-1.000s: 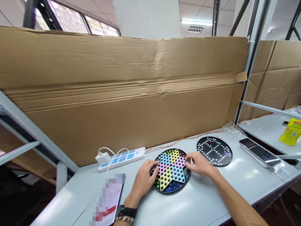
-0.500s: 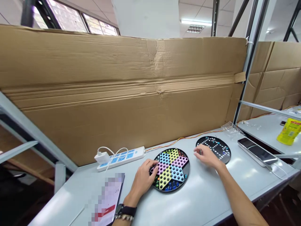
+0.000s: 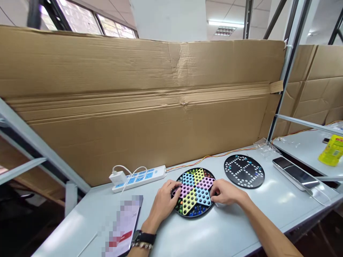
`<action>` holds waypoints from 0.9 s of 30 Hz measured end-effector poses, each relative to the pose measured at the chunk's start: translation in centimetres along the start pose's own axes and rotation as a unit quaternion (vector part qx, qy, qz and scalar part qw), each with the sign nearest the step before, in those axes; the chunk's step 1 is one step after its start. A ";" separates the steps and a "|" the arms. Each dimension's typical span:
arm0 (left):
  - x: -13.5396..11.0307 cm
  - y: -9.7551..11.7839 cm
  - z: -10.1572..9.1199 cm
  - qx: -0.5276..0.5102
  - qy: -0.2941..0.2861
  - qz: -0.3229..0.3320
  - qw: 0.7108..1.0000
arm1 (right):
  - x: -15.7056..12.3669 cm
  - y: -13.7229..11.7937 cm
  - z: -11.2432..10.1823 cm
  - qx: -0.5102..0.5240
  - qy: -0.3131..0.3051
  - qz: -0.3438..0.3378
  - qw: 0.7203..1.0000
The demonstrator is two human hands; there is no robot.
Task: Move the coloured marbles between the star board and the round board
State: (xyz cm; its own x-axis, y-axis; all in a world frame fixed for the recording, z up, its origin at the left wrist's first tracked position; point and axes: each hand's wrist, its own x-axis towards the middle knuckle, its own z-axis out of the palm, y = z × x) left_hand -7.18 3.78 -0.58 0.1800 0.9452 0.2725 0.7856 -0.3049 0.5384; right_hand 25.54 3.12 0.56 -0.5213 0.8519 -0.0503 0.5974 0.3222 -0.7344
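One star board (image 3: pixel 194 191) lies on the bench (image 3: pixel 187 239), near its back edge, in the head view that I watch. The left hand (image 3: pixel 164 198) is bent over the board's left rim, with thumb a little apart from forefinger; I cannot tell if they grip it. The right hand (image 3: pixel 225 192) is at the right rim, fingertips gathered close to the thumb; whether they pinch something, I cannot tell. Blue marbles (image 3: pixel 197 210) sit along the board's front rim. Near the bench's back edge, I see also a power strip (image 3: pixel 142 178) at left and a black disc (image 3: pixel 244 171) at right.
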 end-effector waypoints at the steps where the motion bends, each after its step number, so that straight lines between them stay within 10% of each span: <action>1: 0.0 0.0 0.0 0.002 -0.001 0.000 1.000 | 0.0 0.0 0.0 0.003 0.004 0.002 1.000; 7: 0.1 0.2 -0.3 0.002 -0.002 0.004 1.000 | -0.8 1.0 -2.2 -0.021 0.163 0.031 0.986; 15: 0.2 0.0 -0.1 -0.001 0.001 0.009 1.000 | -3.8 5.0 -6.7 -0.129 0.270 0.311 0.902; 20: 0.3 0.1 -0.1 -0.006 -0.001 0.014 1.000 | -1.4 3.7 -5.0 -0.097 0.278 0.214 0.931; 27: 0.0 0.3 -0.4 0.005 -0.010 0.004 1.000 | 4.9 -1.0 -2.8 -0.104 0.084 0.077 0.988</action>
State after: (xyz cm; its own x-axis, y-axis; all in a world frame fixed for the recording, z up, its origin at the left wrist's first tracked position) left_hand -7.17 3.64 -0.04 0.1982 0.9448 0.2609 0.7898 -0.3116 0.5282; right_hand 24.11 8.08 2.94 -0.3157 0.9485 -0.0254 0.7834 0.2454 -0.5711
